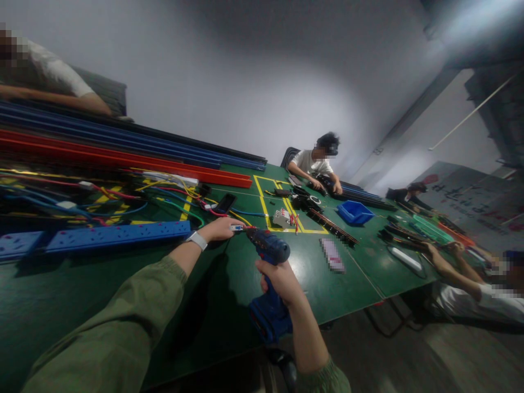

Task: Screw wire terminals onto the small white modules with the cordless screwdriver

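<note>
My right hand [282,279] is wrapped round the handle of a blue cordless drill [268,245], whose nose points left and away from me. At the drill's tip, my left hand [221,229] pinches a small white part [236,227], too small to name surely. The bit seems to meet that part, though I cannot tell if they touch. A yellow wire [239,218] runs close by the left fingers. Just beyond lies a black phone-like device [224,203]. White circuit-breaker-like blocks [282,218] with red marks sit past the drill.
Blue socket strips [118,238] and tangled coloured wires [102,194] lie at left, with red trunking [164,170] behind. A blue bin [354,213], a pinkish phone [332,255] and dark strips [333,228] are to the right. Co-workers [313,164] sit around the green table [311,295].
</note>
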Action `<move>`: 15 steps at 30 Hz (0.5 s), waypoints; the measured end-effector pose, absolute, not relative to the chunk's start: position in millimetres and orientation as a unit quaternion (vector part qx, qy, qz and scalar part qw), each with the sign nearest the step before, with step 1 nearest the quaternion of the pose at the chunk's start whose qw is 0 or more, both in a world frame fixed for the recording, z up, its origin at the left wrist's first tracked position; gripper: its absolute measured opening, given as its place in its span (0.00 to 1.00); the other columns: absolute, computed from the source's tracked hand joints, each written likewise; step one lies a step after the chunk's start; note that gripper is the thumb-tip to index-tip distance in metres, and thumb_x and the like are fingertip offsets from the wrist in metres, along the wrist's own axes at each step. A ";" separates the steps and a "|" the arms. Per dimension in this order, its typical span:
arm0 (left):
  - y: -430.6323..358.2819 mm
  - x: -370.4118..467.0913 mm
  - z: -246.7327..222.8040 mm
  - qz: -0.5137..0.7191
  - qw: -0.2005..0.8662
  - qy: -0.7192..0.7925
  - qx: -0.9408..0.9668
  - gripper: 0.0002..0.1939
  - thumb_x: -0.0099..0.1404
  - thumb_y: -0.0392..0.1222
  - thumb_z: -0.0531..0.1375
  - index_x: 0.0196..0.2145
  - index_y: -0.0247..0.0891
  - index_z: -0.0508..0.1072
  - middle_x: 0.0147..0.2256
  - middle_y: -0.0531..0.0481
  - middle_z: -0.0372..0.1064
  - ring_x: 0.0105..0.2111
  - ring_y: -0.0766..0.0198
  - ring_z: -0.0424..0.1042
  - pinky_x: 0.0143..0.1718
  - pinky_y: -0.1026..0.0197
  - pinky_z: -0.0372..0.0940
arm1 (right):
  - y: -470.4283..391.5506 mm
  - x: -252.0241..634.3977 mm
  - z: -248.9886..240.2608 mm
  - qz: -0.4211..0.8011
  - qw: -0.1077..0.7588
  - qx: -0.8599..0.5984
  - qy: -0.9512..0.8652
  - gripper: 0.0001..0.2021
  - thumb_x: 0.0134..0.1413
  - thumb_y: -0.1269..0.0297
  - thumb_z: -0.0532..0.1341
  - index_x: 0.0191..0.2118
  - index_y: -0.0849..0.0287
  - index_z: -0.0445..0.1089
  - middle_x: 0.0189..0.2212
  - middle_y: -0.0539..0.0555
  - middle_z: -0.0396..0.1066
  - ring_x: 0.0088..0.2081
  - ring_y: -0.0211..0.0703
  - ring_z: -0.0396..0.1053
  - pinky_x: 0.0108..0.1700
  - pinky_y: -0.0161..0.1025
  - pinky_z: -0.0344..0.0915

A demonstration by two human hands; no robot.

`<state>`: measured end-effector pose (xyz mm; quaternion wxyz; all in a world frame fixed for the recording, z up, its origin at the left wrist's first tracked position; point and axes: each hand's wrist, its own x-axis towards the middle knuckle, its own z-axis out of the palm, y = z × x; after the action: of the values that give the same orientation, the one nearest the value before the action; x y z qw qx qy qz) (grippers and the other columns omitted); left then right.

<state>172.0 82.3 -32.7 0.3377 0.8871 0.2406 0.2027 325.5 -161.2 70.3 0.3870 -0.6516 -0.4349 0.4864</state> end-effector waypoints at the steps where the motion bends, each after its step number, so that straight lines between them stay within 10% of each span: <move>1: 82.7 171.9 -33.3 0.203 0.338 0.241 0.887 0.27 0.53 0.34 0.56 0.52 0.40 0.75 0.48 0.48 0.75 0.48 0.59 0.72 0.53 0.62 0.61 | -161.3 325.4 70.7 0.486 0.385 -0.653 -0.435 0.12 0.49 0.58 0.62 0.37 0.60 0.65 0.09 0.41 0.59 0.13 0.36 0.60 0.21 0.34 0.58; 15: 74.2 169.6 -21.8 0.201 0.349 0.254 0.879 0.25 0.55 0.36 0.56 0.51 0.40 0.76 0.48 0.48 0.75 0.50 0.56 0.72 0.54 0.62 0.61 | -160.4 325.5 68.0 0.490 0.398 -0.640 -0.438 0.14 0.49 0.59 0.62 0.40 0.60 0.64 0.09 0.40 0.58 0.13 0.37 0.60 0.20 0.34 0.56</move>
<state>169.6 74.2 -21.8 0.3488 0.8793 0.2543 0.2013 325.5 -160.4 68.0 0.3979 -0.6405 -0.4379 0.4896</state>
